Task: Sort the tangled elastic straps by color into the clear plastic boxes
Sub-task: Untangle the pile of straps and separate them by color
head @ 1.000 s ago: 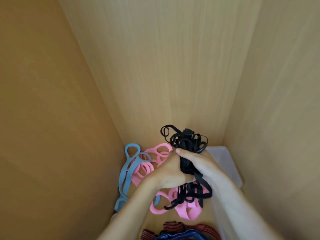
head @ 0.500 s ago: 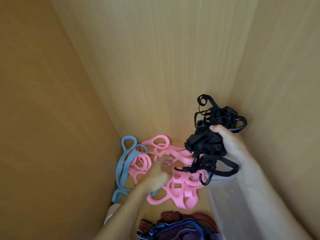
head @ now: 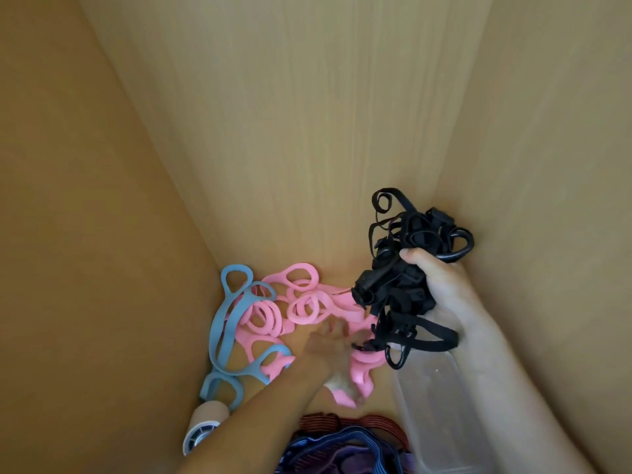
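Wooden compartment seen from above, panels on left, far and right sides. Right hand (head: pixel 441 289) raised at right, fingers clamped around a bundle of black straps (head: pixel 403 278); loops and buckles stick out above the fist, and more loops hang down below it. The bundle is held above the far end of a clear box (head: pixel 441 415), which stands along the right panel; the lowest black loop hangs just over the box's far rim. Whether it touches the rim, cannot tell. Left hand (head: pixel 330 347) is low in the middle, blurred, reaching onto the pink straps (head: pixel 307 307), fingers spread; whether it grips any, cannot tell. Pink straps lie in a loose tangle on the floor of the compartment against the far panel, stretching from centre toward the box. Blue straps (head: pixel 227 323) lie just left of the pink ones, partly overlapping them, close to the left panel. A tape roll (head: pixel 205 425) sits near-left, beside the near end of the blue straps, partly behind the left forearm. At the near edge, a heap of dark red, blue and purple straps (head: pixel 342 446), just left of the box.
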A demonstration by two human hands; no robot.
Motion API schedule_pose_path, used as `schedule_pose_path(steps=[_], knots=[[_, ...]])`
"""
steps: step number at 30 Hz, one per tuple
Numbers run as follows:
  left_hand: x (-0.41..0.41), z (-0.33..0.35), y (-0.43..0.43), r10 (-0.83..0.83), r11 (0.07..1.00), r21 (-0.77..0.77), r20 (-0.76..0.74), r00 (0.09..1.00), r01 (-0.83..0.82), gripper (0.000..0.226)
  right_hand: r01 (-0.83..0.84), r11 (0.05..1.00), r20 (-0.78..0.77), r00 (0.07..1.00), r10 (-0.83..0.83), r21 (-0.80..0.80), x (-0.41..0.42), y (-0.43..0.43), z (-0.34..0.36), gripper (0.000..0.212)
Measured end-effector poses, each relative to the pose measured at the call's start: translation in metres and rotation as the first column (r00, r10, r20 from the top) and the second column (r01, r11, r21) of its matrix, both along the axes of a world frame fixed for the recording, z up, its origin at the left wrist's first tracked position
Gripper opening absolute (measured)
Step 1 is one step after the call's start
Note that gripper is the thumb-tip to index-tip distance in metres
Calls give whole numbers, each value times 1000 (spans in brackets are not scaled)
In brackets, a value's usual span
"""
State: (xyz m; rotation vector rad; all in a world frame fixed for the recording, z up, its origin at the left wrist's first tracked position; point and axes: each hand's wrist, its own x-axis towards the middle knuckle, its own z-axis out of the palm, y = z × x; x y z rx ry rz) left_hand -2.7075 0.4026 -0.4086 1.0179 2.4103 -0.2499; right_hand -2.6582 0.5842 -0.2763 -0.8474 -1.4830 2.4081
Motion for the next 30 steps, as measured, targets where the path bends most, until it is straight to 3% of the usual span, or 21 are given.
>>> schedule_pose_path(steps=[3,4,7,8,11,15,19,21,23,26,29,30], knots=[[-5,10,0,42,998,45,34,999,-44,107,5,1000,-2,1000,-5,-4,0,2,5,46],[-6,13,-1,53,996,63,53,997,-56,92,8,1000,-7,1000,-8,-6,0,3,6,46],[-12,28,0,56,984,164,111,992,-74,20,4,1000,-8,1000,-4,-22,1,7,9,44],[-16,37,0,74,976,197,121,990,-97,16,-3,1000,-7,1000,3,-31,1,7,10,43],[-42,72,-9,146,943,298,27,989,-147,29,-18,998,-19,1000,17,-58,3,9,9,45],[-87,114,-51,286,888,402,-102,953,-223,27,-37,996,-37,999,34,-83,0,8,10,44],[-109,131,-92,542,772,534,-268,796,-346,27,-40,996,-55,998,36,-82,-11,5,8,30],[-107,121,-106,572,765,561,-364,735,-317,37,-53,995,-46,998,49,-89,-15,-1,6,29],[-98,98,-114,559,796,513,-418,716,-322,46,-74,993,-28,997,71,-94,-18,-8,5,29],[-78,53,-121,476,879,245,-477,739,-408,47,-85,991,-7,996,85,-102,-20,-15,3,32],[-58,23,-126,455,890,92,-238,858,-446,104,-93,991,3,996,94,-98,-17,-16,0,30],[-56,23,-126,461,887,83,-194,866,-453,111,-93,991,3,996,94,-94,-16,-15,-1,28]])
